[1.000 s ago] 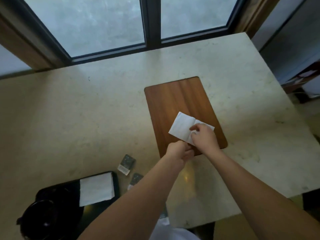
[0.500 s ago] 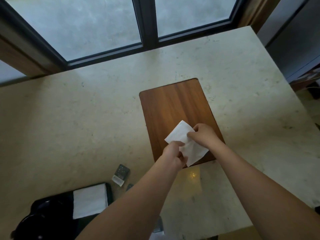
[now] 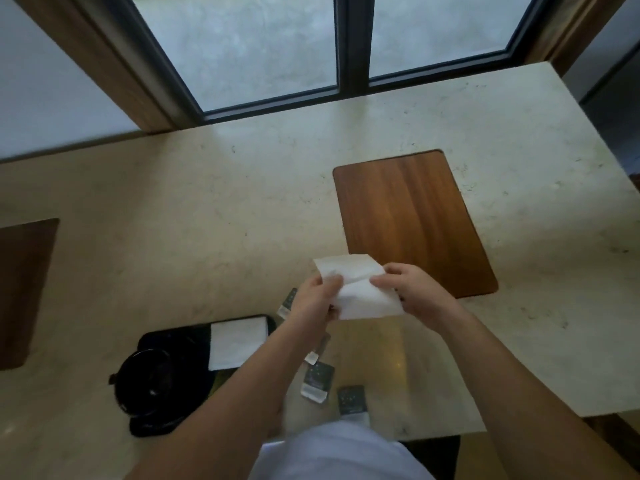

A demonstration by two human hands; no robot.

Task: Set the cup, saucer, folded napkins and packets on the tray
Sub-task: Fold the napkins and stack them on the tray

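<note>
A white napkin (image 3: 356, 289) hangs in the air above the table, half folded, between my two hands. My left hand (image 3: 313, 301) pinches its left edge and my right hand (image 3: 412, 292) pinches its right edge. A black tray (image 3: 166, 337) lies at the near left, with a folded white napkin (image 3: 237, 341) on its right part and a black cup (image 3: 152, 382) on a dark saucer at its near end. Several dark packets lie on the table right of the tray, one (image 3: 318, 379) beside my left forearm, another (image 3: 351, 400) at the table edge, a third (image 3: 288, 301) behind my left hand.
A brown wooden board (image 3: 408, 220) lies flat on the pale stone table (image 3: 173, 220), right of the napkin. Another brown board (image 3: 24, 289) shows at the far left edge. A dark-framed window (image 3: 351, 43) runs along the far side.
Both hands lifted the napkin off the wooden board and carried it left and towards me, folding it. The view swung left, showing the tray, cup and more packets.
</note>
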